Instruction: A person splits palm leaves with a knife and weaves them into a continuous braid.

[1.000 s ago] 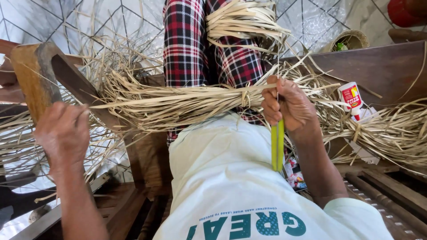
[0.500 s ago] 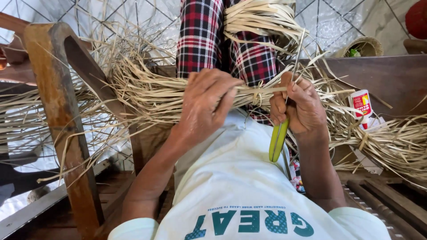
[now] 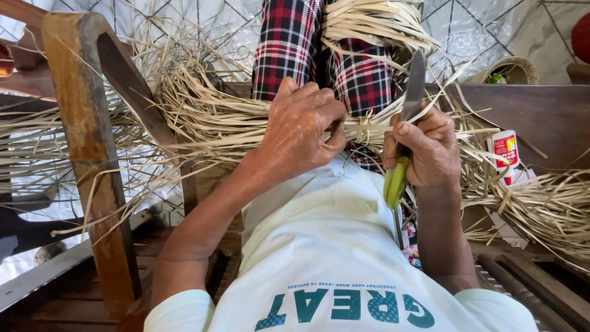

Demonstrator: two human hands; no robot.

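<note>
One head-worn camera looks steeply down, close over the person's lap and straw bundle [image 3: 209, 126].

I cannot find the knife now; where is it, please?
In the head view, the knife is in the right hand, blade pointing up, right of the tied straw bundle that the left hand grips.

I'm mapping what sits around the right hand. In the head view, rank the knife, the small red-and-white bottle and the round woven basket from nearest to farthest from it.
1. Knife: gripped in the right hand.
2. Red-and-white bottle: just right of it.
3. Woven basket: upper right, farthest.
</note>
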